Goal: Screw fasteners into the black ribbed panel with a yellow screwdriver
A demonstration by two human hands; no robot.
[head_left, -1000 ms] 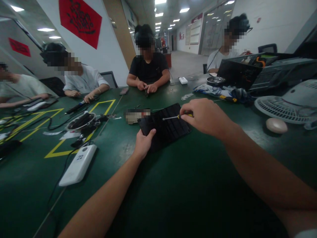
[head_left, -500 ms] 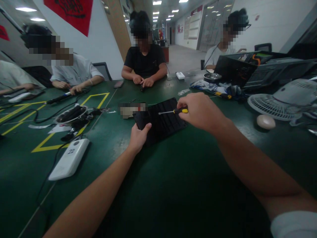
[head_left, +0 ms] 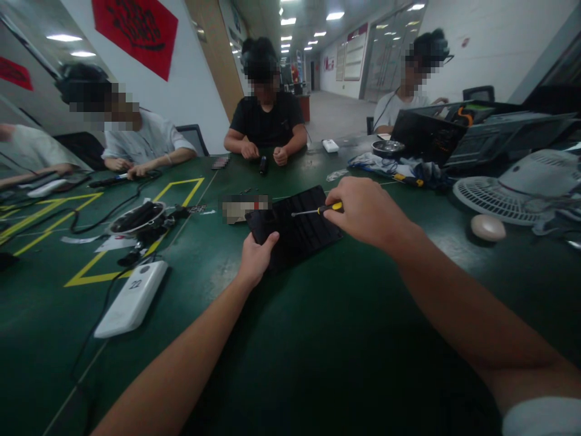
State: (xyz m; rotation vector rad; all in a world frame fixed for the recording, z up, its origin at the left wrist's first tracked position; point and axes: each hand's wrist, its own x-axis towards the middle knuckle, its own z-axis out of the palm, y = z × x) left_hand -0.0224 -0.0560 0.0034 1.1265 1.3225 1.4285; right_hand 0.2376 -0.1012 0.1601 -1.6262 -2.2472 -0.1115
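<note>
A flat black rectangular panel point(head_left: 304, 233) with ridges across it lies tilted over the green table, in the middle of the head view. My left hand point(head_left: 258, 257) grips its near left corner, thumb on top and fingers hidden underneath. In my right hand point(head_left: 363, 209) is a screwdriver point(head_left: 330, 208) with a yellow and black handle, pinched between thumb and fingers. Its thin metal shaft points left over the panel; whether the tip touches the surface I cannot tell. Just behind the panel's left end sits a blurred beige item point(head_left: 238, 209) with a red patch.
A white power bank point(head_left: 134, 300) marked 22 lies left, beside a bowl point(head_left: 138, 218) of dark parts and cables. At right are a white fan point(head_left: 512, 184), a pale rounded object point(head_left: 488, 227), and a cloth point(head_left: 390, 168). Several people sit around the green table point(head_left: 318, 339).
The whole view has shifted slightly down. My hands keep their holds on the panel and screwdriver. Across the table, a person's hands have moved apart, leaving a small dark object between them.
</note>
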